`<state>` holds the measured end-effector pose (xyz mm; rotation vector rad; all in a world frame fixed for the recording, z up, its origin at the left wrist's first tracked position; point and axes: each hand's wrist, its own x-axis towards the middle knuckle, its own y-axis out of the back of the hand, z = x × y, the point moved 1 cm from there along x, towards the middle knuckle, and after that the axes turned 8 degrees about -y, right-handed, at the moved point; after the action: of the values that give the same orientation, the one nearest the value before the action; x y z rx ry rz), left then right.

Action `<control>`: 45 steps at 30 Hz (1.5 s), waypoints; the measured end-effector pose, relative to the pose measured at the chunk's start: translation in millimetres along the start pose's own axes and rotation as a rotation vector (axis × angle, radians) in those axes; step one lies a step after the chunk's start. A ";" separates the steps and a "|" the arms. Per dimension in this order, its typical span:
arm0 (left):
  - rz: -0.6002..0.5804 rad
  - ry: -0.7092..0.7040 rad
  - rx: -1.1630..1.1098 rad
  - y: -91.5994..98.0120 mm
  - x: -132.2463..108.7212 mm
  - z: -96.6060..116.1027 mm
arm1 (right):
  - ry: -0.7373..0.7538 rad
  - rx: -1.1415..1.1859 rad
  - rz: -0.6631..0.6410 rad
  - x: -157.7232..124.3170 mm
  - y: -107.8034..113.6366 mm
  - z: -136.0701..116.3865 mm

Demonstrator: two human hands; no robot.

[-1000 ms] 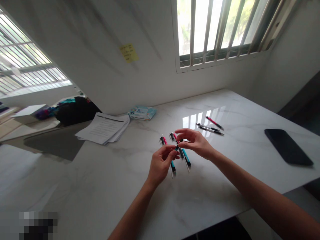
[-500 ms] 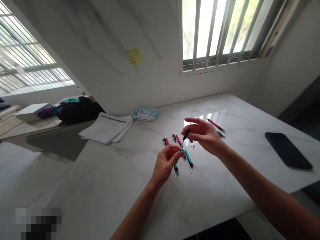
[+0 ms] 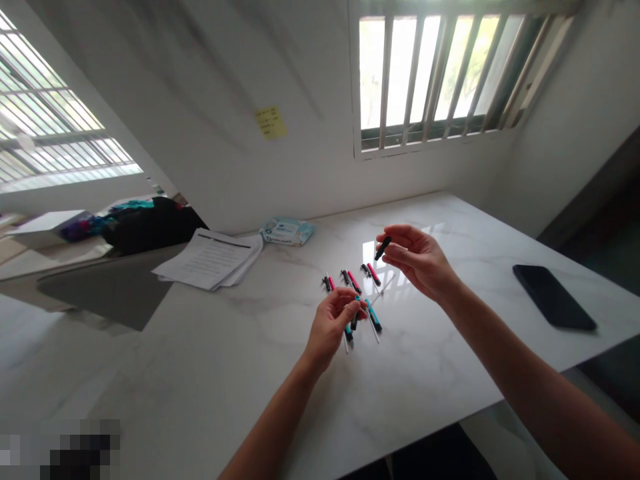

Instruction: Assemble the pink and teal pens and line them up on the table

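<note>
Here's a white marble tabletop [image 3: 210,373], with a stack of papers [image 3: 210,260] at the back, a dark phone [image 3: 554,297] off to the right, and a huddle of pink and teal pens [image 3: 354,281] in the middle. The right hand [image 3: 417,261] is up high, clamped on a short black pen piece [image 3: 383,248], keeping it clear of the others. The left hand [image 3: 333,323] curls tight around a teal-tipped pen [image 3: 358,299], just above the huddle.
</note>
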<state>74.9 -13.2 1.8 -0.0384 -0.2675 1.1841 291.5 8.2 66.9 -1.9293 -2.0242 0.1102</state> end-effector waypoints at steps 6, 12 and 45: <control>0.086 -0.028 0.094 -2.9 0.3 0.9 | 0.005 -0.092 0.241 -21.6 42.3 52.1; 0.110 -0.127 0.294 3.4 1.6 6.2 | -0.068 -0.244 0.496 -61.3 88.5 91.5; -0.468 -0.086 1.499 2.8 -3.5 -5.4 | 0.100 -1.293 -0.304 -55.2 91.7 78.2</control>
<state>72.3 -14.7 -4.6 1.3102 0.5581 0.6797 357.0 -25.4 -43.4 -1.9996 -2.4973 -1.6833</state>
